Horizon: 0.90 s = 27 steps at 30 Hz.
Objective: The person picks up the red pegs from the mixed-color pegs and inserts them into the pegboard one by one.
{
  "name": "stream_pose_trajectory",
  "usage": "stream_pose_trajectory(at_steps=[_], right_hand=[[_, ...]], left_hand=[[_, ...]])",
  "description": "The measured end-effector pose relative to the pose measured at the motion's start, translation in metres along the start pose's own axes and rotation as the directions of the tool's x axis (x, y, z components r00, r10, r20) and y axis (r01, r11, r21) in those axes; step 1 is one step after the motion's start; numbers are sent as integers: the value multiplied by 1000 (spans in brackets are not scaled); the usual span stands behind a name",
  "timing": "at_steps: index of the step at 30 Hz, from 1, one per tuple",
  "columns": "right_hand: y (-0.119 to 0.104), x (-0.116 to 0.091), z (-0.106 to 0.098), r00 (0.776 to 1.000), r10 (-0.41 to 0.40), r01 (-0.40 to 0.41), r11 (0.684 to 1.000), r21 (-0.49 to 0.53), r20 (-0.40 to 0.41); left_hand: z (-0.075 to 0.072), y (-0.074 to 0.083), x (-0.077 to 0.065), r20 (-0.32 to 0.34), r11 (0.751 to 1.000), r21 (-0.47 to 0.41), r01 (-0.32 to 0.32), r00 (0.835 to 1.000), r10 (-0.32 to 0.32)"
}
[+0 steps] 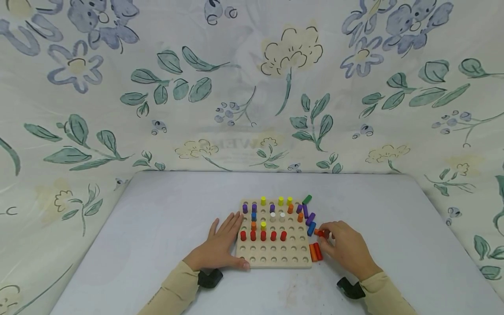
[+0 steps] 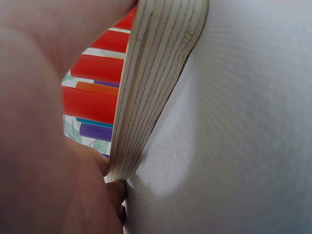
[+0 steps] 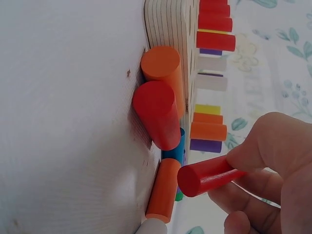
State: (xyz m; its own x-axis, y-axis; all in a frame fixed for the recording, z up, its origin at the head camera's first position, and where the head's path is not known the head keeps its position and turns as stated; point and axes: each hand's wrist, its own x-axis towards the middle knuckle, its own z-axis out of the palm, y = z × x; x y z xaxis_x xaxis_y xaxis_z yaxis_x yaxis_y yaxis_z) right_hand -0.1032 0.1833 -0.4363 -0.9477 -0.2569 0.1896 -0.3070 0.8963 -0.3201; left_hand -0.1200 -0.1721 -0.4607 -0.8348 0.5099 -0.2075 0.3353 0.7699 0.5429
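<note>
A wooden pegboard [image 1: 272, 259] with rows of round holes lies on the white table. At its left side, my left hand [image 1: 218, 247] rests with fingers stretched along the edge and thumb at the front corner; the left wrist view shows fingertips against the layered plywood side [image 2: 146, 87]. My right hand [image 1: 348, 245] pinches a red peg [image 3: 207, 176] between thumb and fingers, just off the board's right side. Below that peg lies an orange peg [image 3: 163, 190]. Another orange peg [image 1: 313, 253] and a red peg [image 1: 318, 251] lie side by side against the board's right edge.
Several red pegs [image 1: 263, 236] stand in one row; purple, yellow, white, blue and orange ones stand farther back. Loose along the right edge lie a blue peg [image 1: 311, 229], purple pegs [image 1: 310, 218] and a green peg [image 1: 307, 199]. A floral cloth [image 1: 252, 87] hangs behind the table.
</note>
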Motion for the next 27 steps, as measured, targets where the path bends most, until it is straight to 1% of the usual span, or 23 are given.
stream_pose_trajectory(at_steps=[8,27], right_hand=[[2,-1,3,999,-32,32,999,2,-44],[1,-1,7,994,-42,44,999,22,-98]], left_hand=[[0,-1,0,-9,1000,-1,-27,1000,27],[1,-1,1,-5,1000,11,-16,1000,16]])
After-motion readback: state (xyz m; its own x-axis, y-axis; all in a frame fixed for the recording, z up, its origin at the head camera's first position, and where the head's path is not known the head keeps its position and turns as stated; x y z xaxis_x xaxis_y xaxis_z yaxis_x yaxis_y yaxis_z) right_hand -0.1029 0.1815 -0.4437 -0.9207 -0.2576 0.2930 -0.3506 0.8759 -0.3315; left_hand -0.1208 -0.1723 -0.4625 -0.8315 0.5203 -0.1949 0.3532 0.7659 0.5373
